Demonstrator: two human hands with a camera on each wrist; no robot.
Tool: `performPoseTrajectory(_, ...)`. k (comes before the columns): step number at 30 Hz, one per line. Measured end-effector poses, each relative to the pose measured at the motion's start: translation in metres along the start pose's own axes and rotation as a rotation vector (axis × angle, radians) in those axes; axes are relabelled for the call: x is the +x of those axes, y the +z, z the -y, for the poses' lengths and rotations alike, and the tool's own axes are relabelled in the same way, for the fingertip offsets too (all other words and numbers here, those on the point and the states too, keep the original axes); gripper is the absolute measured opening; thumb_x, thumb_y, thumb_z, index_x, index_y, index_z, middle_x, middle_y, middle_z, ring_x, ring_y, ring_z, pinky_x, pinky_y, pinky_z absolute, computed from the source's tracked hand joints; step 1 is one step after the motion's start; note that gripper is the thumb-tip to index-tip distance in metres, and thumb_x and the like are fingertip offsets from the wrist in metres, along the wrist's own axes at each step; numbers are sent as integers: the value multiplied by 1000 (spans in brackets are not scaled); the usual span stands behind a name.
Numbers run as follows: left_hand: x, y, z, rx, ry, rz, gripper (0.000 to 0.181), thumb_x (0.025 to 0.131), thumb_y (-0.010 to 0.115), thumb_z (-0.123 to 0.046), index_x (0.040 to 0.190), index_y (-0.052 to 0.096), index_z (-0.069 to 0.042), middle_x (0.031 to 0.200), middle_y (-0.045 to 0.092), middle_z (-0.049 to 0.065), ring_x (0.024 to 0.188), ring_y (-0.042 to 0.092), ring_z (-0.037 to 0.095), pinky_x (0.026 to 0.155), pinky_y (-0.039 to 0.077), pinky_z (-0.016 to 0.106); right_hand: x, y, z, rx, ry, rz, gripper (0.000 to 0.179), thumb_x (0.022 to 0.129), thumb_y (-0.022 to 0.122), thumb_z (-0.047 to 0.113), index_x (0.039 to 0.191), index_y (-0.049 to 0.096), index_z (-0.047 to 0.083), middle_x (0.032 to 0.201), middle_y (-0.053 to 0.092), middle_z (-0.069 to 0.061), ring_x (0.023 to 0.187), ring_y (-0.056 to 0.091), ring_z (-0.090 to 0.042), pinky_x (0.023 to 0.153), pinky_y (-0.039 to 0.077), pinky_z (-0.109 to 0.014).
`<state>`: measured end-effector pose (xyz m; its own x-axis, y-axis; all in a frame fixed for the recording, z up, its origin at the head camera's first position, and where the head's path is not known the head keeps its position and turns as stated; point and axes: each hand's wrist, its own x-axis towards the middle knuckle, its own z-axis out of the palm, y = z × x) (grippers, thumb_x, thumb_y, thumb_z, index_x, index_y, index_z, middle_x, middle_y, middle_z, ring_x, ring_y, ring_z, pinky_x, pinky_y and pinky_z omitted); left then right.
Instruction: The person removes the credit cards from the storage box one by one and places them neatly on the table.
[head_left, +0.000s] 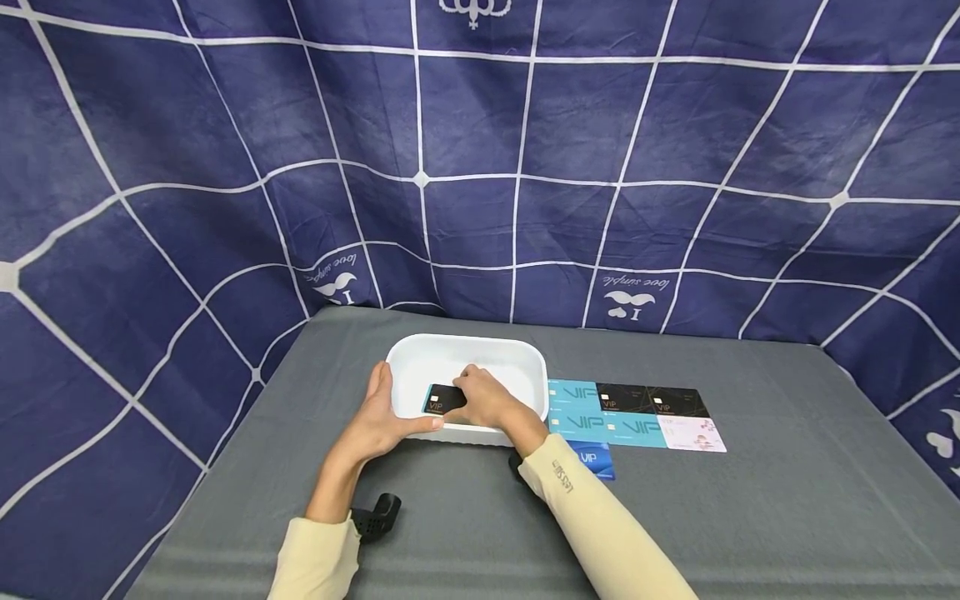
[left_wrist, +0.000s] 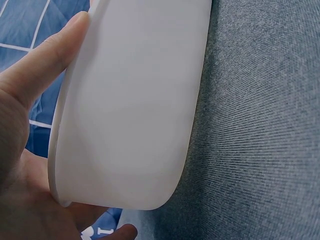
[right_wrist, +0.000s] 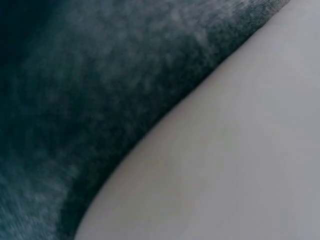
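A white plastic box (head_left: 405, 354) stands on the grey cloth. My left hand (head_left: 375, 425) holds its near left corner, thumb along the front rim and fingers at the left side. In the left wrist view, the thumb (left_wrist: 50, 60) lies at the rim of the box (left_wrist: 130, 110). Inside the box, my right hand (head_left: 487, 402) holds a black VIP card (head_left: 442, 400) between thumb and fingers. A light blue edge shows beside that card. The right wrist view shows only the box wall (right_wrist: 225, 140) and dark cloth; the right fingers are out of it.
Right of the box, cards lie in rows: light blue VIP cards (head_left: 633, 429), black ones (head_left: 677, 402) and a pink flowered one (head_left: 692, 435). A dark blue VIP card (head_left: 596, 458) is nearer, partly behind the right sleeve (head_left: 592, 508). A blue curtain (head_left: 480, 225) hangs behind.
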<state>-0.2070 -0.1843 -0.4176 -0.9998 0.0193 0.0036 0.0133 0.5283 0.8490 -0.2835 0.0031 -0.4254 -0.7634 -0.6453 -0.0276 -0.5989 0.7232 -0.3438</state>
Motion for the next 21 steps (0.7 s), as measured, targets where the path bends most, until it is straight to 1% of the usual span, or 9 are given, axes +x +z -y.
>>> performPoseTrajectory(6, 1, 1, -2, -9, 4, 1, 134, 71, 89, -34, 153, -9, 7, 161, -10, 20, 148, -1, 34, 117, 10, 48, 0, -2, -1, -11, 10, 1, 46, 82, 82, 28, 117, 69, 1, 116, 55, -12, 104, 53, -25, 91, 45, -34)
performPoseTrajectory(14, 0, 1, -1, 4, 15, -10, 134, 70, 89, -35, 153, -7, 8, 161, -7, 21, 147, 1, 34, 117, 12, 48, 2, 0, -1, 1, 14, 12, 43, 85, 79, 25, 119, 68, 2, 119, 56, -12, 105, 51, -23, 91, 43, -32)
performPoseTrajectory(21, 0, 1, 0, 1, 15, -13, 134, 70, 90, -34, 153, -7, 9, 162, -6, 20, 148, 1, 33, 117, 11, 46, 2, 0, -2, -40, -43, -4, 32, 85, 77, 22, 109, 71, 2, 109, 57, -11, 97, 52, -24, 84, 43, -32)
